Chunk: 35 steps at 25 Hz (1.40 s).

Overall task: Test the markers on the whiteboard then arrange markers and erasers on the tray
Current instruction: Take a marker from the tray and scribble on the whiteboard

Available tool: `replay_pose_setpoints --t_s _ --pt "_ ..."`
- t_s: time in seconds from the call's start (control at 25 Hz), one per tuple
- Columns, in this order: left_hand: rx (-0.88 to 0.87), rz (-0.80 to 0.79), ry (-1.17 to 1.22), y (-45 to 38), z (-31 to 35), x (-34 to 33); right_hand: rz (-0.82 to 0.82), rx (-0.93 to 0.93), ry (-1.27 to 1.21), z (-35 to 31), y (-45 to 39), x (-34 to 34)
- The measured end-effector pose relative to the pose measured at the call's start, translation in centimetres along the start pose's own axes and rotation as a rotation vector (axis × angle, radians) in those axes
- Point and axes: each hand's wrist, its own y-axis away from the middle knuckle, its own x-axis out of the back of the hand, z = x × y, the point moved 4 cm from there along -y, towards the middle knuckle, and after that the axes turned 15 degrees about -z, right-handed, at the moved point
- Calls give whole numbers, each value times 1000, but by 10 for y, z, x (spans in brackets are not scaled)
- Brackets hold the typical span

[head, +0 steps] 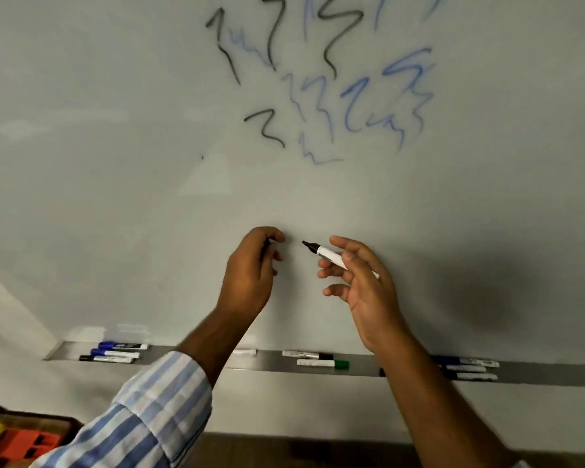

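Note:
My right hand [358,282] holds an uncapped black marker [328,254] in front of the whiteboard [115,163], its tip pointing left. My left hand [250,265] is curled round a small dark thing, probably the cap [267,246], a short gap left of the tip. Black and blue squiggles [318,79] cover the upper board. On the metal tray [271,361] below lie marker groups: blue and black ones at the left [115,352], a black [308,355] and a green one [323,364] in the middle, more at the right [466,368].
A box with yellow and orange blocks [11,440] sits at the bottom left, partly out of view. My striped sleeve [149,410] crosses the lower left. The lower half of the board bears no marks.

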Motion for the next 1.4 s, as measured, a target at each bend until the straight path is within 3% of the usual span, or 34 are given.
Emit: replay_pose_setpoints --t_s 0.28,0.52,0.76,0.92,1.12,1.4 --pt "-373 201 -264 -60 65 102 32 339 162 -72 -39 -57" --pt "-534 413 -379 -132 125 196 0 619 381 -158 -74 -86" --pt "-656 615 -729 -196 176 271 66 810 724 -234 -107 -104" --pt "-683 768 -919 -221 194 301 104 961 939 -258 -112 -116" --pt "-676 800 -853 -232 187 307 113 1094 1116 -271 -132 -131" --pt "-496 681 -841 -236 183 311 66 1153 1304 -267 -175 -163"
